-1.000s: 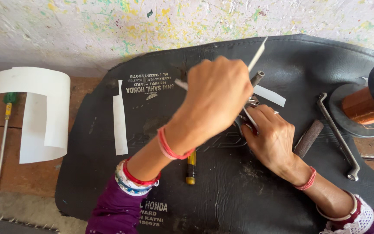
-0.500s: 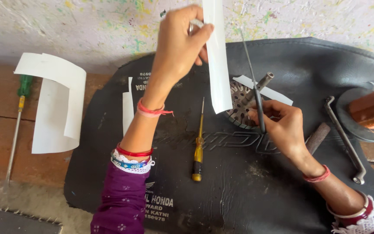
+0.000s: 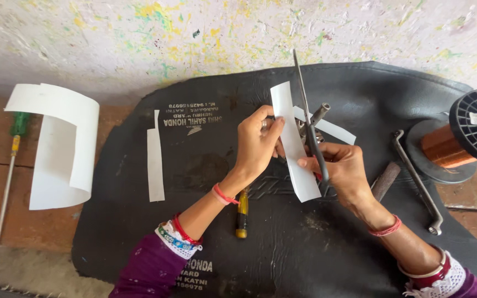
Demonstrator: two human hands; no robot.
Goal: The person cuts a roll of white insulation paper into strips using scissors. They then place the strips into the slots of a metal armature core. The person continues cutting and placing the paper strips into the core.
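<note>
My left hand [image 3: 256, 144] pinches a white paper strip [image 3: 293, 144] and holds it upright over a black rubber mat [image 3: 205, 165]. My right hand [image 3: 343, 171] grips a pair of dark scissors [image 3: 307, 118], whose blades point up along the strip's right edge. The lower end of the strip lies against my right fingers. Behind both hands a metal part with a short shaft [image 3: 318, 116] is partly hidden.
Another white strip [image 3: 155, 157] lies on the mat at left, and a yellow-handled screwdriver [image 3: 242, 212] below my left wrist. A curled white sheet [image 3: 62, 146] and green-handled screwdriver [image 3: 9, 165] lie far left. A spanner [image 3: 418, 182], a file [image 3: 385, 181] and a copper wire spool [image 3: 459, 138] sit right.
My left hand has come down from high near the wall, bringing the strip to the scissors. My right hand has raised the scissors against the strip's edge.
</note>
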